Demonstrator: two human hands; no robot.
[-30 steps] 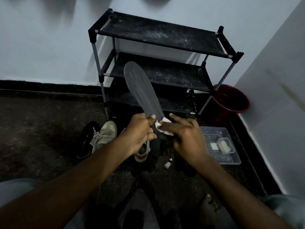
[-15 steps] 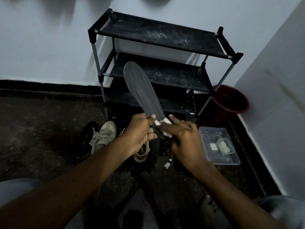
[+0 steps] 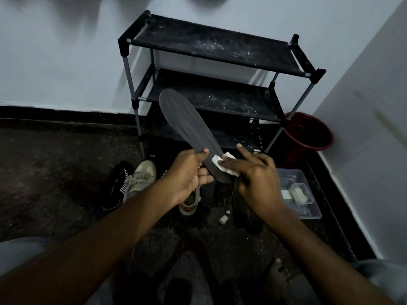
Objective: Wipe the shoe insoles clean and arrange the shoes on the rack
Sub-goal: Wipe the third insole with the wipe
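We hold a dark grey insole [image 3: 187,128] up in front of the shoe rack [image 3: 211,42], its toe end tilted up and away to the left and its heel end down between our hands. Our left hand [image 3: 189,172] grips the insole near the heel, thumb on the top face and fingers curled underneath. Our right hand [image 3: 255,175] holds a small white wipe [image 3: 218,160] against the top face of the heel, thumb laid across it, forefinger sticking out straight and the other fingers curled below.

The rack stands against the pale wall with three dusty black shelves. On the dark floor [image 3: 55,172] below our left hand lie a beige sneaker [image 3: 141,179] and, just beside it, a black shoe with white stripes [image 3: 119,186]. A red bucket [image 3: 308,133] sits in the corner to the right of the rack. A clear plastic box [image 3: 308,208] lies near it on the floor, with something pale inside. A small white cap [image 3: 222,219] lies on the floor under our hands.
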